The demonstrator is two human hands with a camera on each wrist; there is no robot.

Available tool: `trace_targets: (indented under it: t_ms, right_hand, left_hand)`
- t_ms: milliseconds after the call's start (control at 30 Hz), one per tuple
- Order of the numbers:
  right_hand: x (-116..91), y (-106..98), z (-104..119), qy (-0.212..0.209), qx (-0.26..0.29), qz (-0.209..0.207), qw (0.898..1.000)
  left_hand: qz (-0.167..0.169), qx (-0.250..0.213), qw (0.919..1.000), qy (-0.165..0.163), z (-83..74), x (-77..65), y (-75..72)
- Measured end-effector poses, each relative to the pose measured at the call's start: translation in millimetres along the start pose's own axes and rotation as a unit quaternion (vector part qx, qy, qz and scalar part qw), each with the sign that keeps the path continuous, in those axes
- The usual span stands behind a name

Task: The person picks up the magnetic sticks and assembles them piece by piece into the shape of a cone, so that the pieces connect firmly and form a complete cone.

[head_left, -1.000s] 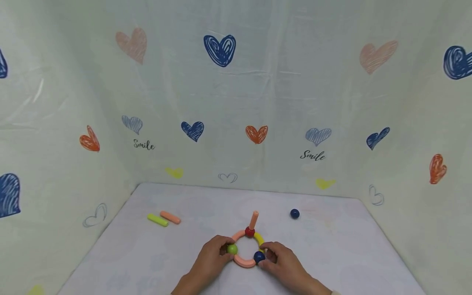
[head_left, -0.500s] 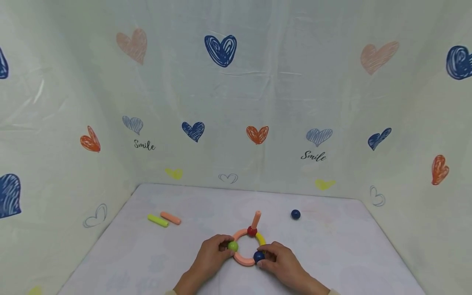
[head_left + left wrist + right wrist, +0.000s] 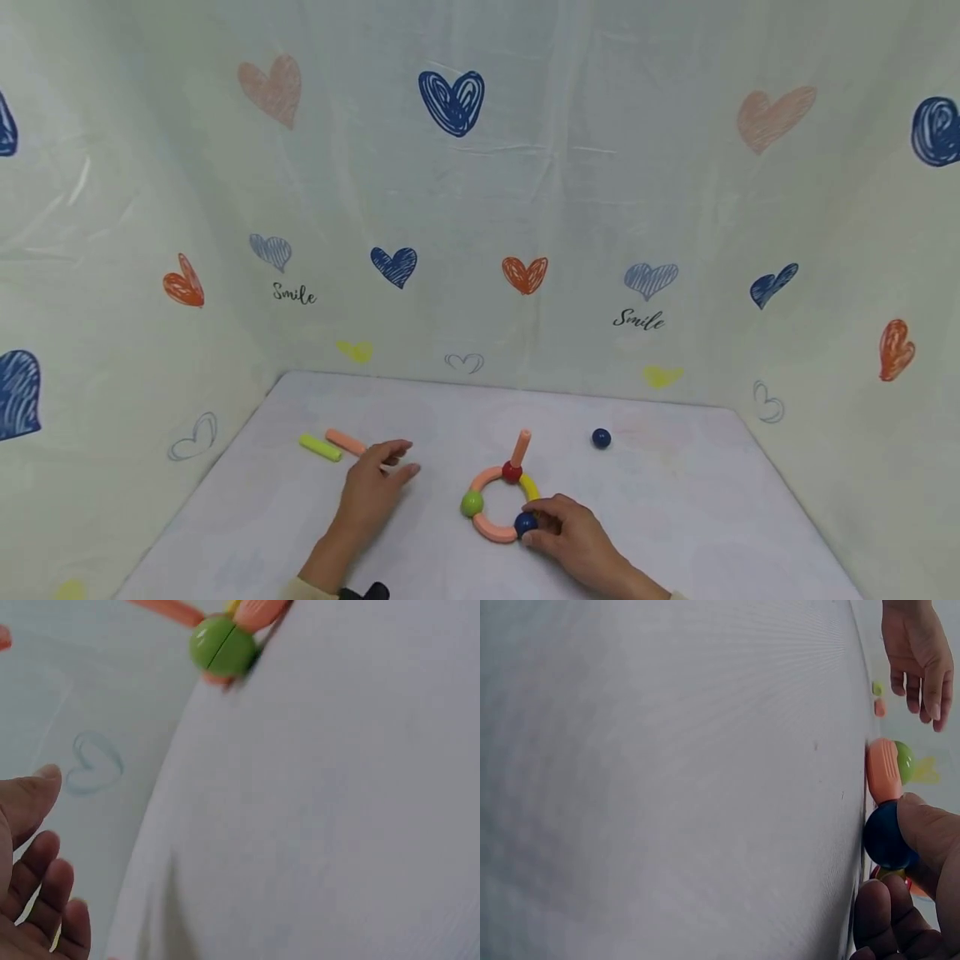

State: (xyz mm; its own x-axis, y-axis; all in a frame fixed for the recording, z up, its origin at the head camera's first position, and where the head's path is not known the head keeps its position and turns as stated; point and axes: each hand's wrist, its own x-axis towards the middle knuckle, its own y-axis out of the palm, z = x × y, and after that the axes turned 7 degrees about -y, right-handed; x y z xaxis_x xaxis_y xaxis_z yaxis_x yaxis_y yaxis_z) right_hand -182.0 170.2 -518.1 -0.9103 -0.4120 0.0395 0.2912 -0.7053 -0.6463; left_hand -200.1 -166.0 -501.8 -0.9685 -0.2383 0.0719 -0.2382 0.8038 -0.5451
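Observation:
A ring of curved rods and balls lies on the table: a green ball at its left, a red ball at the back, a dark blue ball at the front right. Curved orange rods and a curved yellow rod link them. From the red ball a straight orange rod sticks up. My right hand pinches the dark blue ball between thumb and fingers, close over the table in the right wrist view. My left hand hangs left of the ring, fingers loosely bent, holding nothing.
Beyond my left hand lie a loose yellow-green rod and a loose orange rod. A second dark blue ball sits at the back right of the white table. A heart-printed curtain surrounds the table's back and sides.
My left hand has let go of the green ball and moved left and back, towards the loose rods. My right hand keeps its pinch on the dark blue ball; the ring has barely shifted.

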Motion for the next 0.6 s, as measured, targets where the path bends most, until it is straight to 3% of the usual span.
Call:
trace_targets:
  t_ms: [100, 267, 400, 600]
  right_hand:
    - [0.0, -0.9, -0.3, 0.006, 0.007, 0.001, 1.000]
    - [1.1, -1.1, -0.1, 0.014, 0.014, 0.005, 1.000]
    - [1.3, -1.1, -1.5, 0.016, 0.017, 0.008, 1.000]
    - [2.2, -0.1, -2.3, 0.011, 0.020, 0.008, 1.000]
  left_hand:
    - [-0.051, -0.008, 0.9980, -0.035, 15.3, 17.3, -32.6]
    - [-0.094, 0.003, 0.9911, -0.094, 52.0, 37.2, -75.9]
    - [-0.096, 0.030, 0.9879, -0.118, 73.5, 48.2, -87.4]
    - [-0.061, 0.069, 0.9884, -0.121, 76.1, 56.4, -87.5]
